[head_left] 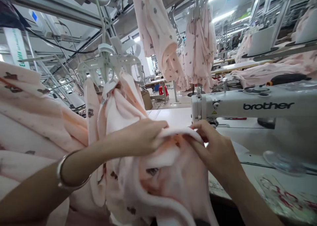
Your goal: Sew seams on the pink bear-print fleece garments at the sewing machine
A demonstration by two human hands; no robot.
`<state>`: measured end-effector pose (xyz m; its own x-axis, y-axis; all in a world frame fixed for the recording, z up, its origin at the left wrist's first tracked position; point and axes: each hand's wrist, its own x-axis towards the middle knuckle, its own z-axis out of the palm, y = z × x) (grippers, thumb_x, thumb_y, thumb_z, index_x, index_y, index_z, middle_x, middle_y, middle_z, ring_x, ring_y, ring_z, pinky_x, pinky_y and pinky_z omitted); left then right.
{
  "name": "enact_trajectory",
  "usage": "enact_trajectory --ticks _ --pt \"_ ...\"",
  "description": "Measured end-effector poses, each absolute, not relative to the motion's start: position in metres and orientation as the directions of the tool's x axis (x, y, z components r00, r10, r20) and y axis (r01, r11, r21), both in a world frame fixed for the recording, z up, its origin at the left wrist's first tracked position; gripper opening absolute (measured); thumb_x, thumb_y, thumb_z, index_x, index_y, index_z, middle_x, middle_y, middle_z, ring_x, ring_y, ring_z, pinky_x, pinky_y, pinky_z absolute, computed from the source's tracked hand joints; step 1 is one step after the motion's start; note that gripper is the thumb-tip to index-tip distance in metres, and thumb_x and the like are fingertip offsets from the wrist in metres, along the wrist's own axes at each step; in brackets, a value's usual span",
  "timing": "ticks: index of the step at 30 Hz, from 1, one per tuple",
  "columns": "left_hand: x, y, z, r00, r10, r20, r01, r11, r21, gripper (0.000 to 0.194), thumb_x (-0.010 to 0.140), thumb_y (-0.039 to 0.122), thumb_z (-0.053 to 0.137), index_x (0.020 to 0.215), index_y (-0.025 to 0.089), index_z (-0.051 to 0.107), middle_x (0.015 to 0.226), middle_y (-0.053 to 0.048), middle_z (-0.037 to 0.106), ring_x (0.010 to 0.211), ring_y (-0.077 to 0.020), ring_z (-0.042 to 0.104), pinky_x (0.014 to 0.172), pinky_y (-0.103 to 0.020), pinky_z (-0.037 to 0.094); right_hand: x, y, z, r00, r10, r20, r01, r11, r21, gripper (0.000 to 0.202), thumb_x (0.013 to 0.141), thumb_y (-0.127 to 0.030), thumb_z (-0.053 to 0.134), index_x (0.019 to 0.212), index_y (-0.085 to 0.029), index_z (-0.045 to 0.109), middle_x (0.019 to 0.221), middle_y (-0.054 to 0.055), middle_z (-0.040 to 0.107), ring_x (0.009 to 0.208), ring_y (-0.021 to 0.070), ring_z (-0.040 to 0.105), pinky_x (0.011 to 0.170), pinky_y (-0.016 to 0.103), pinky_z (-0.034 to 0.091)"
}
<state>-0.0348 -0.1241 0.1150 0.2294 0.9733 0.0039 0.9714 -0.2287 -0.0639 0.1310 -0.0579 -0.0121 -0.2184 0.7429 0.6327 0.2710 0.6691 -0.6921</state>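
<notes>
Hanging at left, a white hanger (114, 61) bears pink cloth (92, 113). The left hand (143, 136) grips and the right hand (214, 146) pinches the pale band (180, 131) of a printed garment (190, 183) by the near edge of the sewing table (173, 115), beside the Brother sewing machine (230, 103).

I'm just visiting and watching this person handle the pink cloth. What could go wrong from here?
The bracelet on the left wrist sits close against hanging pink fabric and might snag it.

The right hand appears close to the sewing machine in this view, so knuckles could bump its head.

The pink garment is pinched along its edge by the left hand and right; uneven pulling might stretch that edge.
</notes>
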Motion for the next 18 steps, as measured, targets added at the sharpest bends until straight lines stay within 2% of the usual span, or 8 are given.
enact_trajectory --ticks 2,4,5,7,9,12,15,18 --pt "-0.028 -0.105 0.115 0.190 0.976 0.110 0.971 -0.203 0.126 0.024 0.088 0.030 0.039 0.097 0.020 0.059 0.086 -0.002 0.064 0.078 -0.0176 0.059 0.067 -0.028 0.042 0.128 -0.066 -0.006 -0.149 0.577 0.803 0.408 0.775 -0.482 0.023 0.085 -0.033 0.054 0.102 -0.018 0.054 0.088 0.007 0.060 0.074 0.0202 0.056 0.066 0.033 0.045" --pt "-0.023 -0.083 0.118 0.113 0.967 0.227 0.935 -0.181 0.305 0.026 0.085 0.025 0.040 0.101 0.021 0.060 0.101 -0.001 0.064 0.093 -0.0177 0.058 0.076 -0.028 0.044 0.119 -0.083 -0.014 -0.123 0.426 0.896 0.410 0.844 -0.345 0.023 0.088 -0.027 0.050 0.108 -0.016 0.052 0.094 0.010 0.059 0.082 0.0209 0.055 0.074 0.034 0.046" --pt "-0.021 -0.073 0.118 0.097 0.962 0.257 0.909 -0.191 0.371 0.028 0.084 0.023 0.039 0.101 0.021 0.061 0.105 -0.001 0.064 0.098 -0.0177 0.057 0.080 -0.028 0.044 0.113 -0.094 -0.023 -0.141 0.409 0.902 0.384 0.862 -0.331 0.021 0.089 -0.024 0.048 0.108 -0.016 0.052 0.091 0.009 0.059 0.079 0.0195 0.055 0.071 0.031 0.047" --pt "-0.017 -0.059 0.118 0.100 0.942 0.320 0.874 -0.237 0.424 0.030 0.083 0.020 0.038 0.097 0.019 0.064 0.103 -0.002 0.065 0.100 -0.0175 0.058 0.083 -0.029 0.045 0.104 -0.114 -0.050 -0.217 0.491 0.844 0.405 0.832 -0.380 0.017 0.092 -0.025 0.042 0.101 -0.015 0.052 0.079 0.008 0.058 0.066 0.0183 0.055 0.058 0.029 0.046" --pt "-0.013 -0.053 0.115 0.118 0.888 0.444 0.882 -0.299 0.365 0.031 0.081 0.016 0.038 0.096 0.018 0.065 0.099 -0.001 0.067 0.097 -0.0172 0.059 0.085 -0.029 0.044 0.099 -0.131 -0.081 -0.252 0.576 0.777 0.427 0.787 -0.445 0.016 0.092 -0.021 0.037 0.095 -0.016 0.052 0.071 0.005 0.056 0.060 0.0183 0.055 0.053 0.028 0.046" --pt "-0.010 -0.062 0.109 0.135 0.771 0.622 0.920 -0.330 0.210 0.034 0.080 0.011 0.039 0.101 0.020 0.064 0.101 0.001 0.067 0.094 -0.0164 0.060 0.087 -0.029 0.044 0.104 -0.147 -0.119 -0.156 0.651 0.743 0.415 0.726 -0.548 0.021 0.087 -0.011 0.040 0.105 -0.016 0.051 0.090 0.010 0.057 0.079 0.0202 0.059 0.065 0.029 0.050" --pt "-0.014 -0.089 0.106 0.220 0.748 0.626 0.920 -0.373 0.122 0.031 0.081 0.010 0.041 0.099 0.023 0.064 0.100 0.003 0.067 0.092 -0.0148 0.061 0.085 -0.026 0.046 0.112 -0.149 -0.136 -0.043 0.677 0.735 0.538 0.635 -0.554 0.036 0.079 -0.006 0.044 0.109 -0.023 0.054 0.123 0.013 0.045 0.109 0.0307 0.049 0.082 0.045 0.047" --pt "-0.031 -0.126 0.111 0.304 0.747 0.591 0.918 -0.395 0.027 0.029 0.083 0.013 0.044 0.092 0.030 0.065 0.097 0.007 0.067 0.088 -0.0134 0.062 0.078 -0.023 0.049 0.110 -0.141 -0.133 -0.108 0.667 0.737 0.518 0.671 -0.531 0.042 0.079 -0.004 0.044 0.113 -0.025 0.055 0.137 0.012 0.035 0.124 0.0362 0.035 0.090 0.058 0.039"
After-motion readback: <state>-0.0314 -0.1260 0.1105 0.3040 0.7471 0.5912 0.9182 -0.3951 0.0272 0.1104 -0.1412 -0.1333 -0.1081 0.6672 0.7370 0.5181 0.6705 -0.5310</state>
